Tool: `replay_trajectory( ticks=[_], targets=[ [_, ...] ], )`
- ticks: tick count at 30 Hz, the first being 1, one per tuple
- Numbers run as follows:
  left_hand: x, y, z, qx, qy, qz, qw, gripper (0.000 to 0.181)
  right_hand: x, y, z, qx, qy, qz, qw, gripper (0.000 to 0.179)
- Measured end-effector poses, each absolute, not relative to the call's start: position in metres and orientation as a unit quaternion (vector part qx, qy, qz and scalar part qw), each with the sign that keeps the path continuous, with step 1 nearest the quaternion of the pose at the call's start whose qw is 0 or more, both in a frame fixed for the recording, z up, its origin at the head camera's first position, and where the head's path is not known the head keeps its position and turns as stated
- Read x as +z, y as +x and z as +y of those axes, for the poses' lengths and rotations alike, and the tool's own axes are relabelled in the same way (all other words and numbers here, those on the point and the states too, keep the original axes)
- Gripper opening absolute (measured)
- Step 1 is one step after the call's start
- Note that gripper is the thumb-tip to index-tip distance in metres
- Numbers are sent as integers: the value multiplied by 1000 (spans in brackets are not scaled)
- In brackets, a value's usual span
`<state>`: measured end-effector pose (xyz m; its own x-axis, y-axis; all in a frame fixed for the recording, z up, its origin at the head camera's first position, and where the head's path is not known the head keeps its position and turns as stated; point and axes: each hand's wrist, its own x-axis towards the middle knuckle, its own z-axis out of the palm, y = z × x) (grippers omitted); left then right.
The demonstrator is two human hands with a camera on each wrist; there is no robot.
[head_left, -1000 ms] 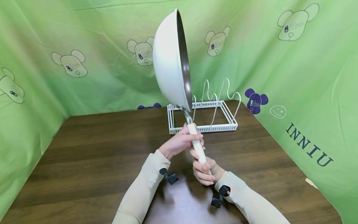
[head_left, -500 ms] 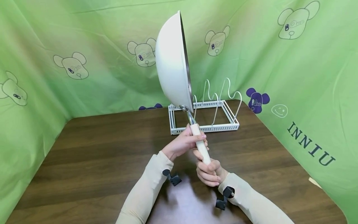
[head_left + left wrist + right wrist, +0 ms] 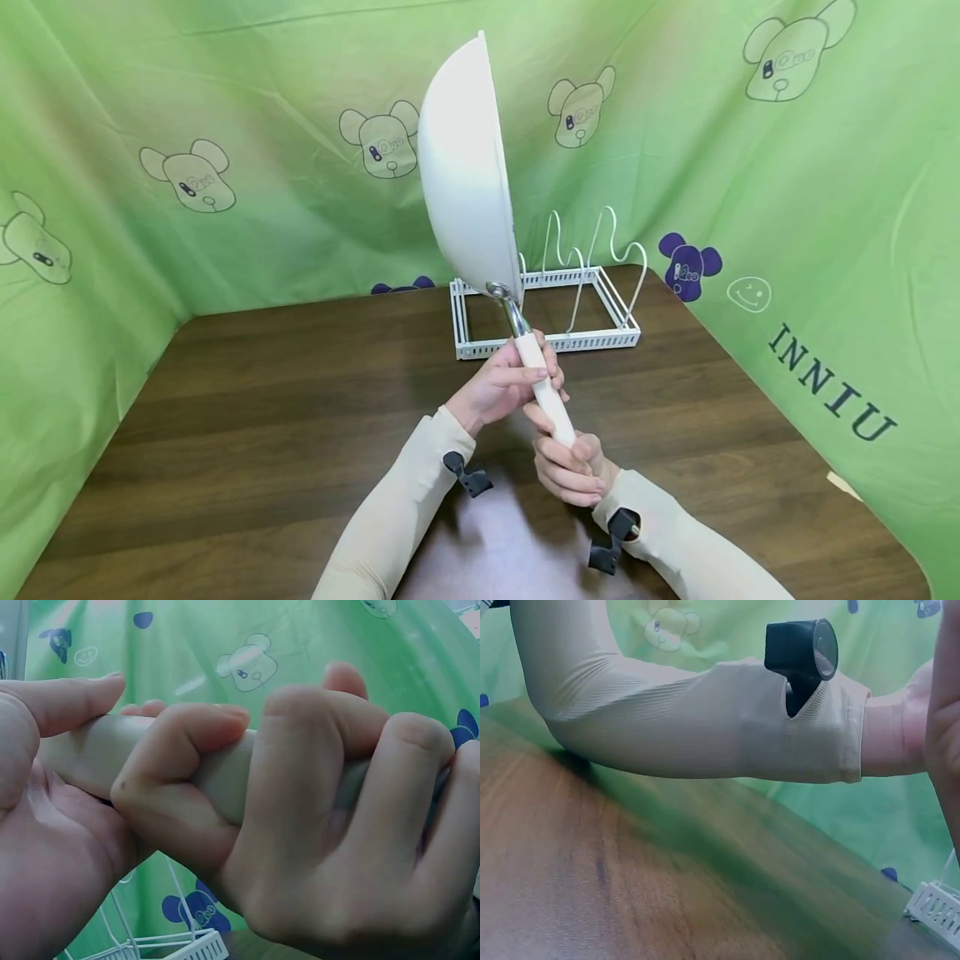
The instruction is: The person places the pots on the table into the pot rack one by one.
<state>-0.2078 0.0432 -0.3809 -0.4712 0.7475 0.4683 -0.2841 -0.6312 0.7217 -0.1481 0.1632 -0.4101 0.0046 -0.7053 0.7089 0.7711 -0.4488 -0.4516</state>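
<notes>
A deep white frying pan (image 3: 465,167) stands upright in the air in the head view, its outer side turned left and its inside hidden. My left hand (image 3: 506,385) grips the upper part of its cream handle (image 3: 551,406), just below the metal neck, with the thumb across the front. Lower down, my right hand (image 3: 572,468) wraps its fingers round the handle's end. Both hands show close up in the left wrist view, with the handle (image 3: 229,776) running between curled fingers. The right wrist view shows mostly a sleeved forearm (image 3: 727,724) and part of a hand at the right edge.
A white wire rack (image 3: 585,342) with upright curved dividers stands at the back of the brown wooden table (image 3: 262,433), partly behind the pan. Green printed cloth (image 3: 285,225) hangs round the back and sides. Black camera mounts (image 3: 468,477) sit on the wrists.
The pan has turned slightly on its handle, so its dark inside has gone out of sight. Both hands have shifted a little right and down with it, still gripping the handle.
</notes>
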Motion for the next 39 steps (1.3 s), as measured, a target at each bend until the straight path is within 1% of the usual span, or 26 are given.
replay_trajectory(
  ticks=[5,9,21,28,33,39],
  targets=[
    [-378,-205,44,803,390,312,326,37,-408,-145,160,-695,-473,-74,537,27],
    [-384,-207,46,804,370,334,325,35,-413,-143,158,-701,-456,-98,540,29],
    [-395,-210,51,804,345,354,331,38,-423,-144,162,-704,-443,-102,546,29],
    [-399,-208,53,805,329,350,347,31,-428,-142,166,-711,-437,-94,543,29],
    [-403,-212,54,804,323,357,348,37,-431,-143,167,-712,-436,-96,542,28],
    [-410,-217,53,793,321,369,362,40,-433,-144,166,-712,-432,-101,544,28]
  ],
)
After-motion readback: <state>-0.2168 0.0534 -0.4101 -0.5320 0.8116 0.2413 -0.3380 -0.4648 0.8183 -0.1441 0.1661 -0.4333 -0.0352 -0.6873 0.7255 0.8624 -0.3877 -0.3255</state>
